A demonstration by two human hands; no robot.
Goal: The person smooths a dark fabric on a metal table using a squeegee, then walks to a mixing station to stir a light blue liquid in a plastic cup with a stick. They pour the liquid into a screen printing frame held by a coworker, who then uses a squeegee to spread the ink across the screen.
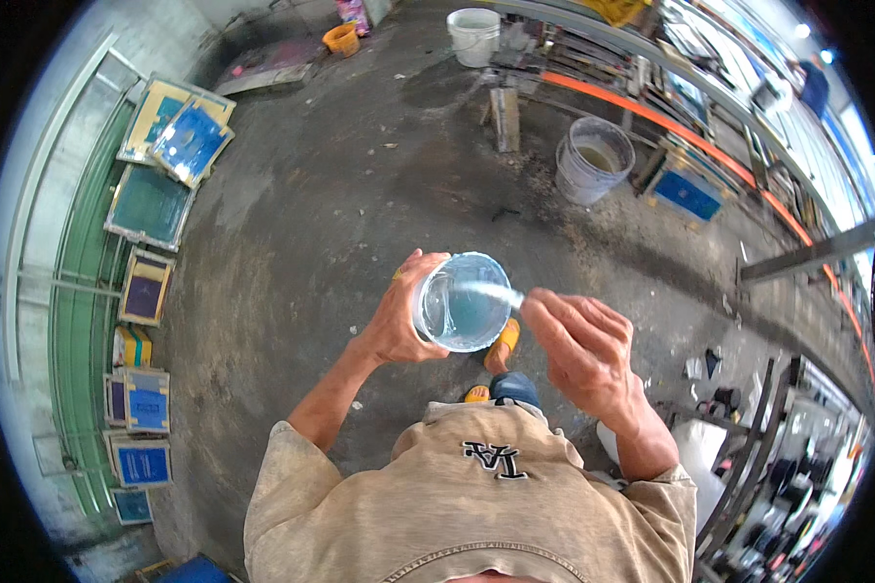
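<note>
the floor bears a bucket and possibly paper scraps.

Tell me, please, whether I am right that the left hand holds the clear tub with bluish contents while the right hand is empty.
Not quite: the head view shows the right hand is not empty but pinches a slim whitish tool that extends across the mouth of the clear tub. The left hand does hold that tub with its bluish contents.

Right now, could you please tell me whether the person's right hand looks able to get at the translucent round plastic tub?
Probably yes: the right hand, holding a whitish slender tool, is close beside the tub, which the left hand holds with its top open; nothing visible blocks the way.
</note>
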